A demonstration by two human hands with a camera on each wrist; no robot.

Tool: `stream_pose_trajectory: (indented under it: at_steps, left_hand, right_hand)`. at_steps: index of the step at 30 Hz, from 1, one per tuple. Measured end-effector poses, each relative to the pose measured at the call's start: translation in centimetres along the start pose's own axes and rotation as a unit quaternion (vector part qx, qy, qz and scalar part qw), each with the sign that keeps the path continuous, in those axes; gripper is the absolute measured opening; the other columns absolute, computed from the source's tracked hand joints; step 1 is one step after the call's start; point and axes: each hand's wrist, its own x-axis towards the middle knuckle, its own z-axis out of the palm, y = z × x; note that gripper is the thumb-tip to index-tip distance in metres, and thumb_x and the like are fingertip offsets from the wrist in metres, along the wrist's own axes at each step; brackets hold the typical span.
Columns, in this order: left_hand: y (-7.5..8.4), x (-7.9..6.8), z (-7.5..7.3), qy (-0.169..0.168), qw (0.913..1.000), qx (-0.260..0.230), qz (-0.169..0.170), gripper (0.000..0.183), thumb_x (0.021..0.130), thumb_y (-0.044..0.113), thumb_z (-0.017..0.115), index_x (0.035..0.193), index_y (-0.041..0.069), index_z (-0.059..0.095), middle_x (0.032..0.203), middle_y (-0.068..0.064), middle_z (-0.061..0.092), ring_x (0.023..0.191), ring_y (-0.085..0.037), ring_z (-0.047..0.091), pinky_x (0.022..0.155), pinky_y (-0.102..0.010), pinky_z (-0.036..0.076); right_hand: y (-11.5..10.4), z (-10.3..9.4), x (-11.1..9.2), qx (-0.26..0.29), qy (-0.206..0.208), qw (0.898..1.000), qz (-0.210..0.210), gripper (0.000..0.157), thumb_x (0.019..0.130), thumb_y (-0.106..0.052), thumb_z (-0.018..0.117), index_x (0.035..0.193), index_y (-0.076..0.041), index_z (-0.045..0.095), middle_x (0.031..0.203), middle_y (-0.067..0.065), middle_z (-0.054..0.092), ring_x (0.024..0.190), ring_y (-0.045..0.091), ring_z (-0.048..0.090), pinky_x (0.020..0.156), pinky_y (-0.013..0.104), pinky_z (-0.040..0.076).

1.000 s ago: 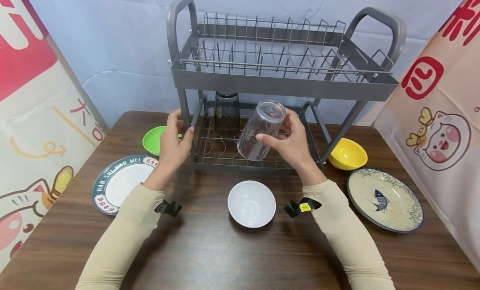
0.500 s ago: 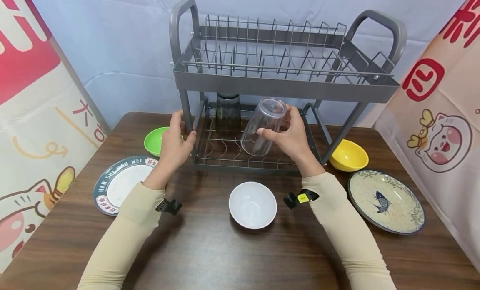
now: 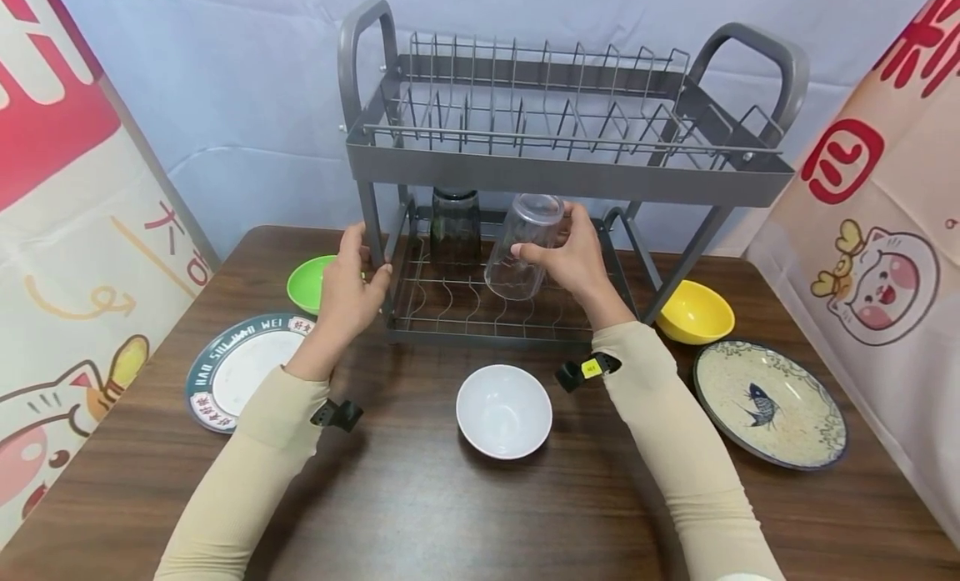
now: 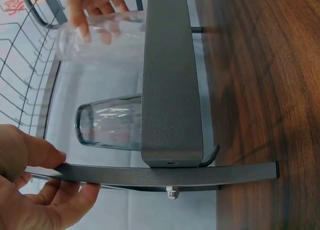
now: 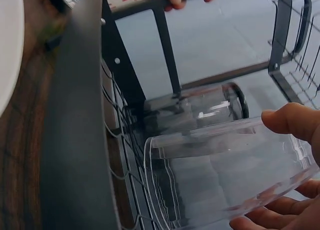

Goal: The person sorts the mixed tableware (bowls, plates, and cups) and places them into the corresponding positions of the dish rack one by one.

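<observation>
My right hand [image 3: 577, 260] grips a clear drinking glass [image 3: 517, 264], upside down and a little tilted, over the wire floor of the dish rack's lower tier. In the right wrist view the thumb and fingers lie on either side of the clear glass [image 5: 225, 170], whose rim is close to the wires. A smoky grey glass [image 3: 455, 227] stands upside down at the tier's back left. At the left, my left hand [image 3: 351, 285] pinches the front post of the grey dish rack [image 3: 570, 174] between thumb and fingers, seen closely on the post [image 4: 115, 174] in the left wrist view.
A white bowl [image 3: 504, 412] sits in front of the rack. Left of it are a green bowl [image 3: 306, 285] and a green-rimmed plate [image 3: 206, 373], partly behind the left arm. Rightward lie a yellow bowl [image 3: 695, 313] and a fish-patterned plate [image 3: 795, 406]. The rack's upper tier overhangs the glasses.
The right hand has carried the clear glass slightly farther back into the lower tier, and the glass has become more upright. My left hand stays on the post.
</observation>
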Motion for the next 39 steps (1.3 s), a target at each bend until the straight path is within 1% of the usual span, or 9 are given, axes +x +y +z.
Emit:
stream_pose_trajectory:
  at_steps: [5,10,15,21,25,28,31,34,39]
  left_hand:
    - [-0.1,0.1,-0.1,-0.003,1.0,0.004,0.005,0.041,0.085,-0.004,0.058,0.121,0.004,0.042,0.089,-0.017,0.064,0.083,-0.031,0.064,0.067,-0.046,0.049]
    - [-0.1,0.1,-0.1,-0.004,1.0,0.006,0.0,0.04,0.085,-0.004,0.058,0.12,0.004,0.043,0.089,-0.017,0.064,0.084,-0.031,0.064,0.067,-0.046,0.05]
    - [-0.1,0.1,-0.1,-0.004,1.0,0.008,0.002,0.04,0.085,-0.004,0.059,0.12,0.004,0.042,0.09,-0.018,0.064,0.084,-0.031,0.064,0.068,-0.046,0.05]
    - [-0.1,0.0,-0.1,-0.003,1.0,0.005,0.004,0.04,0.084,-0.004,0.059,0.12,0.004,0.043,0.089,-0.018,0.064,0.084,-0.031,0.064,0.068,-0.047,0.049]
    - [-0.1,0.0,-0.1,-0.004,1.0,0.004,0.002,0.04,0.084,-0.005,0.059,0.12,0.004,0.043,0.09,-0.018,0.064,0.084,-0.032,0.064,0.068,-0.047,0.049]
    - [-0.1,0.1,-0.1,-0.004,1.0,0.004,0.0,0.04,0.084,-0.005,0.059,0.12,0.004,0.043,0.09,-0.018,0.064,0.085,-0.032,0.064,0.068,-0.046,0.05]
    - [-0.1,0.1,-0.1,-0.005,1.0,0.005,-0.002,0.04,0.084,-0.005,0.059,0.12,0.003,0.043,0.089,-0.018,0.064,0.085,-0.032,0.064,0.067,-0.046,0.05]
    - [-0.1,0.1,-0.2,-0.005,1.0,0.007,-0.001,0.04,0.084,-0.005,0.059,0.12,0.004,0.043,0.089,-0.018,0.064,0.084,-0.032,0.064,0.067,-0.046,0.05]
    - [-0.2,0.0,-0.1,-0.003,0.9999,0.01,0.002,0.041,0.084,-0.004,0.06,0.12,0.004,0.043,0.088,-0.018,0.064,0.083,-0.032,0.064,0.068,-0.047,0.049]
  right_hand:
    - [0.7,0.1,1.1,0.01,0.005,1.0,0.029,0.076,0.072,-0.017,0.08,0.13,-0.003,0.034,0.121,0.016,0.047,0.107,0.029,0.05,0.084,0.045,0.044]
    - [1.3,0.2,2.0,0.01,0.007,0.999,0.053,0.076,0.072,-0.017,0.081,0.13,-0.004,0.034,0.122,0.015,0.047,0.109,0.027,0.049,0.084,0.044,0.044]
    - [1.8,0.5,2.5,-0.001,0.008,0.998,0.063,0.078,0.071,-0.019,0.082,0.131,-0.005,0.034,0.122,0.015,0.049,0.11,0.027,0.048,0.085,0.044,0.043]
    - [1.9,0.8,3.1,-0.012,0.011,0.997,0.076,0.078,0.07,-0.022,0.082,0.131,-0.009,0.036,0.122,0.013,0.051,0.11,0.026,0.049,0.083,0.043,0.045]
    - [2.0,1.0,3.4,-0.014,0.01,0.997,0.079,0.078,0.071,-0.022,0.082,0.132,-0.008,0.035,0.124,0.015,0.05,0.111,0.027,0.048,0.083,0.045,0.044]
    - [2.0,1.1,3.6,-0.02,0.002,0.997,0.078,0.08,0.072,-0.023,0.08,0.135,-0.008,0.032,0.127,0.016,0.048,0.114,0.028,0.046,0.085,0.046,0.043]
    - [2.0,1.1,3.8,-0.031,-0.007,0.997,0.076,0.085,0.074,-0.025,0.08,0.14,-0.009,0.029,0.131,0.016,0.045,0.118,0.028,0.044,0.088,0.045,0.042]
    - [2.1,1.2,4.1,-0.029,-0.018,0.997,0.075,0.089,0.075,-0.027,0.079,0.143,-0.012,0.025,0.135,0.015,0.042,0.121,0.028,0.042,0.09,0.045,0.041]
    - [2.3,1.3,4.6,-0.025,-0.029,0.996,0.077,0.09,0.077,-0.026,0.077,0.146,-0.014,0.02,0.138,0.016,0.038,0.12,0.03,0.044,0.089,0.044,0.042]
